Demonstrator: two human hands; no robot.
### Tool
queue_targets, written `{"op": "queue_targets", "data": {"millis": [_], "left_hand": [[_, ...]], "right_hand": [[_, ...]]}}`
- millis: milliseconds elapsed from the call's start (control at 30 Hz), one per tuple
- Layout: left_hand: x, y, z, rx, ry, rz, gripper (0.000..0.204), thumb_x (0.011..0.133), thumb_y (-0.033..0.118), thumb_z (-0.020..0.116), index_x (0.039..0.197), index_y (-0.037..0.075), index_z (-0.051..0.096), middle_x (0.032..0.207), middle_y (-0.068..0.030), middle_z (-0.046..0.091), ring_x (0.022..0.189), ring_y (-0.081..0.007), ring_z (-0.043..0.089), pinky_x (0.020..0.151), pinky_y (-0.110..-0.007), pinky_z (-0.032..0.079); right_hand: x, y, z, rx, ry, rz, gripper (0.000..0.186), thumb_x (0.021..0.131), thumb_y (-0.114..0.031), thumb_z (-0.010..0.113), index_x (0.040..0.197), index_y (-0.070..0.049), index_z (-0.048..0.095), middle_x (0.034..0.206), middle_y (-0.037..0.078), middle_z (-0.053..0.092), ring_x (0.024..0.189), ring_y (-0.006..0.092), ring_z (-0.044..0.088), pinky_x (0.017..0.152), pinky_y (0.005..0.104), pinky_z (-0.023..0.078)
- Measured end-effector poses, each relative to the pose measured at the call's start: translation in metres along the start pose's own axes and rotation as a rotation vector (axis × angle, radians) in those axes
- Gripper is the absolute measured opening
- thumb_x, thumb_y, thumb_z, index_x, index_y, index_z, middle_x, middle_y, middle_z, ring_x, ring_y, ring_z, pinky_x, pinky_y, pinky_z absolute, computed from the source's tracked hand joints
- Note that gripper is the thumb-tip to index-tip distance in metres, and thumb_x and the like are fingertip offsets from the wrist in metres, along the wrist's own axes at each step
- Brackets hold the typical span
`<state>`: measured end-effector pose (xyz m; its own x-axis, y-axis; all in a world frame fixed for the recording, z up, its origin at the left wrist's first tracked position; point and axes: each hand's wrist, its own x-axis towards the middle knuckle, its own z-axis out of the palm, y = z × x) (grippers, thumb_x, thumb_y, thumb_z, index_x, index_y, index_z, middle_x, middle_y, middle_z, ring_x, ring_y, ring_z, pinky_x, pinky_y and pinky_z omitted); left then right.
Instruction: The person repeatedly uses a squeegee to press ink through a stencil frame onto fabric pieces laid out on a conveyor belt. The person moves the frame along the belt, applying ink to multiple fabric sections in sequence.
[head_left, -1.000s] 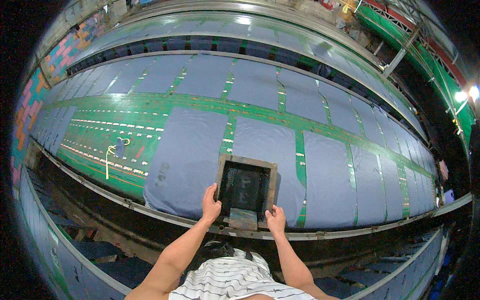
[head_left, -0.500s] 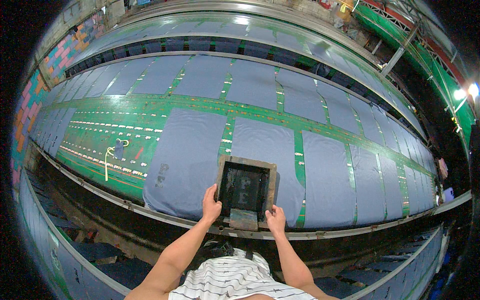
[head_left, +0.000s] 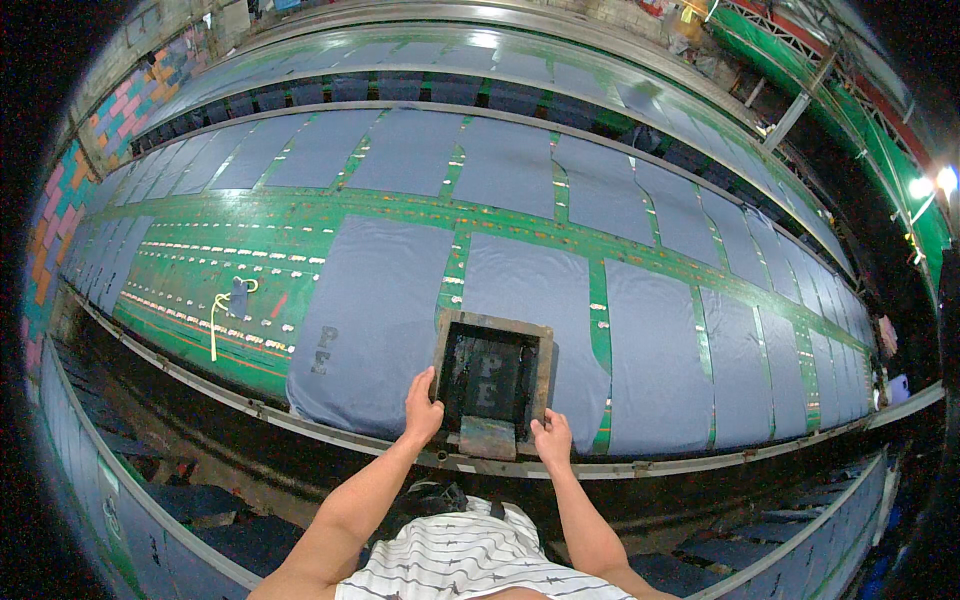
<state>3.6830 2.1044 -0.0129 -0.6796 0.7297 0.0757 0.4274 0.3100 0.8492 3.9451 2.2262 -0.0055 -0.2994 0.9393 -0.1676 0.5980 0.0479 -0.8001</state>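
Pinching at eight and four o'clock, left hand (head_left: 424, 410) and right hand (head_left: 552, 438) grip a black-centred, brown-edged rectangular frame (head_left: 488, 365); it lies over blue-grey cloth (head_left: 532, 280), long axis near twelve-to-six.

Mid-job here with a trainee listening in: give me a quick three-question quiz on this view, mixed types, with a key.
1. True or false: the left hand is at the right side of the dark frame.

2. Fill the gap: the dark printed marks on the blue-grey cloth sheet lie to the ____ of the dark frame.

3. Choose one. The pale yellow cord lies:
A) inside the dark frame
B) on the green tabletop
C) on that cloth sheet

Key:
1. False; it is at the left side, and the right hand is at the right.
2. left
3. B
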Motion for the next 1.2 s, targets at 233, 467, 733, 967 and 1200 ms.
{"op": "queue_targets", "data": {"millis": [233,467,733,967,1200], "left_hand": [[0.003,-0.007,0.004,0.023,-0.021,0.011,0.071,0.072,-0.008,0.055,0.142,0.0,0.048,0.14,-0.0189,0.053,0.133,-0.0377,0.048,0.114,-0.041,0.037],[0.006,-0.011,0.004,0.047,-0.025,0.004,0.069,0.072,-0.007,0.056,0.14,0.001,0.05,0.139,-0.0175,0.053,0.133,-0.0369,0.048,0.112,-0.044,0.037],[0.007,-0.004,0.003,0.061,-0.041,-0.007,0.068,0.071,-0.007,0.054,0.139,0.0,0.05,0.136,-0.0171,0.054,0.132,-0.0375,0.047,0.111,-0.046,0.037],[0.007,-0.007,0.003,0.091,-0.062,-0.02,0.07,0.072,-0.006,0.055,0.141,0.0,0.048,0.138,-0.0177,0.052,0.132,-0.0382,0.047,0.112,-0.045,0.037],[0.009,-0.007,0.001,0.096,-0.08,-0.009,0.071,0.072,-0.006,0.056,0.142,0.001,0.047,0.137,-0.0175,0.052,0.131,-0.038,0.048,0.11,-0.045,0.04]], "right_hand": [[-0.004,-0.012,-0.008,-0.099,0.016,-0.078,0.044,0.09,-0.024,0.072,0.123,0.003,0.061,0.116,0.02,0.06,0.109,0.0378,0.06,0.097,0.0445,0.048],[-0.044,-0.07,-0.003,-0.189,-0.071,-0.613,0.053,0.083,-0.028,0.079,0.121,0.003,0.061,0.123,0.021,0.058,0.114,0.0403,0.056,0.098,0.0475,0.046],[-0.062,-0.089,0.002,-0.445,-0.33,-0.665,0.061,0.071,-0.023,0.084,0.124,-0.002,0.062,0.13,0.016,0.055,0.127,0.0352,0.049,0.105,0.0484,0.04],[-0.05,-0.082,0.009,-0.53,-0.235,-0.762,0.045,0.073,-0.007,0.07,0.118,-0.004,0.065,0.121,0.012,0.061,0.115,0.032,0.056,0.097,0.0465,0.043],[-0.031,-0.101,0.019,-0.565,-0.188,-0.643,0.035,0.074,-0.004,0.066,0.108,-0.003,0.069,0.108,0.011,0.069,0.105,0.03,0.061,0.091,0.0445,0.047]]}}
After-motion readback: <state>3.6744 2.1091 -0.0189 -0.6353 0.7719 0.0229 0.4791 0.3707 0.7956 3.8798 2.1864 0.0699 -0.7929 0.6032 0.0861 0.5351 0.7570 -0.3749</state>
